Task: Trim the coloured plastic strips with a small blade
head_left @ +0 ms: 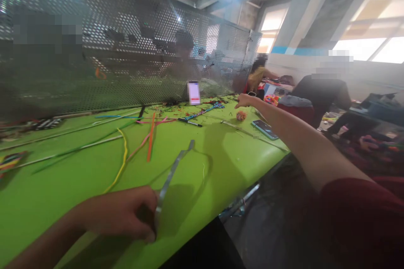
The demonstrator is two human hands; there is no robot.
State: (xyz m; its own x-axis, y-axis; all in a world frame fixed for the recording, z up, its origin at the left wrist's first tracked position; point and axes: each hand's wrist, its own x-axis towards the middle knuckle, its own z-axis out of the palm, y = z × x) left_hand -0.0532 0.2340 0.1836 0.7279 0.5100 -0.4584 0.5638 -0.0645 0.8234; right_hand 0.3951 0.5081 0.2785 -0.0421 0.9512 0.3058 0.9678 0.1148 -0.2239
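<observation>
My left hand (126,214), low in the view, is closed on one end of a narrow grey strip (170,176). From the fist the strip rises at a slant, bent near its far end, above the green tabletop (221,164). My right arm stretches far across the table. At its end my right hand (244,101) hangs over the back right part with its fingers bent but apart; I see nothing between them. Below it lie a small orange woven ball (241,115) and a phone (265,129).
A yellow strip (124,155), an orange strip (151,138) and a black pen (190,122) lie on the tabletop. Behind the patterned strap (205,110) stands a lit phone (194,93). A perforated metal screen (126,59) borders the back. Other people sit at the right.
</observation>
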